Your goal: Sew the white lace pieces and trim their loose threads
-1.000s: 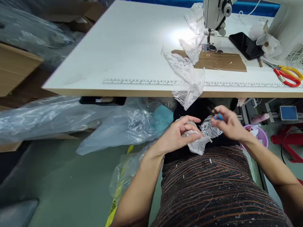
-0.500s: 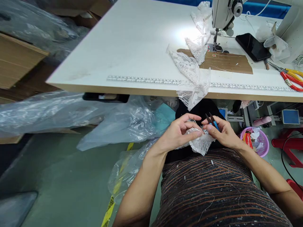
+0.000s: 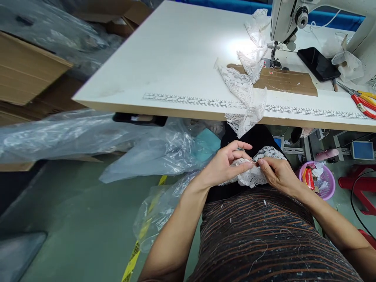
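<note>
White lace point(image 3: 252, 178) lies bunched over my lap, and my left hand point(image 3: 227, 166) pinches it between thumb and fingers. My right hand point(image 3: 277, 172) is closed at the same lace, its fingertips close to my left thumb. Within it are the thread snips, almost wholly hidden; only a small dark tip shows at the lace between the two hands. A further part of the lace spreads behind my right fingers. On the table, another white lace strip point(image 3: 242, 84) runs from beside the sewing machine point(image 3: 283, 23) and hangs over the front edge.
Brown cardboard point(image 3: 289, 81) lies before the needle. A black phone point(image 3: 319, 64) and red-and-yellow-handled scissors point(image 3: 364, 105) are at the right. A printed ruler point(image 3: 188, 100) follows the table edge. Below are plastic sheeting point(image 3: 152, 156) and a pink basket point(image 3: 328, 186) of scraps.
My right hand has turned and closed, bringing the snips' tip down to the lace; their blue handles no longer show. More lace shows behind that hand. The view has shifted slightly.
</note>
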### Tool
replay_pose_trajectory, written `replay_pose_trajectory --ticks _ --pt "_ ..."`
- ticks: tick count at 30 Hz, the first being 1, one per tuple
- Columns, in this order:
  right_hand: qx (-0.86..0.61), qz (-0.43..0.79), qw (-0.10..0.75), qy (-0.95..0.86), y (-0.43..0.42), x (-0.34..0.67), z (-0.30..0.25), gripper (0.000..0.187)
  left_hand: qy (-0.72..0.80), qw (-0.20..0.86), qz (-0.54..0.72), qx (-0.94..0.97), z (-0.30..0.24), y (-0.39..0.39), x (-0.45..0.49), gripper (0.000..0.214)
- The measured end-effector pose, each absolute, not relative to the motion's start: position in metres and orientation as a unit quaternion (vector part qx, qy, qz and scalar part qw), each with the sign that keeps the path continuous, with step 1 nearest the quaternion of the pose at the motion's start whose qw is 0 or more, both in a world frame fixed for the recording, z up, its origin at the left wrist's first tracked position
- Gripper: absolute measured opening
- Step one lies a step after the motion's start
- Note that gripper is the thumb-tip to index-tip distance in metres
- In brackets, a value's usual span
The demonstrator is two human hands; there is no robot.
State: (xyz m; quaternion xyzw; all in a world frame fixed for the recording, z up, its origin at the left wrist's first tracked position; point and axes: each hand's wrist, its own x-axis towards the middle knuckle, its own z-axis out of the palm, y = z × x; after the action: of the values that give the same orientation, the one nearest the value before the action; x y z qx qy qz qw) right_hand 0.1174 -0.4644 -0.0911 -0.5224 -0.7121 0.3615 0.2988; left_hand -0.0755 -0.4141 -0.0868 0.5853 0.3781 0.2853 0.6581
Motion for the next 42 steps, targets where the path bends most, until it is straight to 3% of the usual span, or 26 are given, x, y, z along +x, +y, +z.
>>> replay_pose_trajectory --ticks 5,11,16,23,26,29,33,37,39,42 --pt "-0.563 0.342 0.282 -0.697 -0.466 0.117 -0.098 0.045 0.385 0.659 0.277 0.584 -0.087 -0.414 -0.074 0.048" --pt "-0.542 0.406 0.367 -0.638 -0.464 0.119 -0.103 0.038 0.385 0.672 0.288 0.563 -0.091 -0.413 -0.071 0.048" --pt "-0.457 0.547 0.326 -0.621 -0.469 0.121 -0.103 0.04 0.375 0.685 0.289 0.554 -0.098 -0.426 -0.08 0.051" --pt "-0.435 0.635 0.28 -0.573 -0.464 0.12 -0.132 0.049 0.373 0.734 0.156 0.546 -0.118 -0.455 -0.118 0.055" --pt "-0.472 0.59 0.296 -0.585 -0.448 0.108 -0.156 0.051 0.448 0.686 0.244 0.519 -0.132 -0.443 -0.133 0.063" --pt "-0.531 0.49 0.306 -0.62 -0.433 0.102 -0.171 0.044 0.536 0.574 0.337 0.52 -0.152 -0.421 -0.141 0.069" --pt "-0.611 0.313 0.303 -0.661 -0.426 0.121 -0.173 0.033 0.577 0.428 0.361 0.594 -0.179 -0.405 -0.143 0.06" --pt "-0.729 0.168 0.246 -0.617 -0.435 0.162 -0.179 0.046 0.553 0.405 0.358 0.634 -0.194 -0.404 -0.142 0.05" --pt "-0.757 0.163 0.224 -0.593 -0.441 0.178 -0.186 0.053 0.547 0.409 0.359 0.636 -0.198 -0.404 -0.14 0.048" --pt "-0.727 0.211 0.25 -0.603 -0.447 0.19 -0.194 0.036 0.551 0.416 0.372 0.62 -0.2 -0.399 -0.134 0.047"
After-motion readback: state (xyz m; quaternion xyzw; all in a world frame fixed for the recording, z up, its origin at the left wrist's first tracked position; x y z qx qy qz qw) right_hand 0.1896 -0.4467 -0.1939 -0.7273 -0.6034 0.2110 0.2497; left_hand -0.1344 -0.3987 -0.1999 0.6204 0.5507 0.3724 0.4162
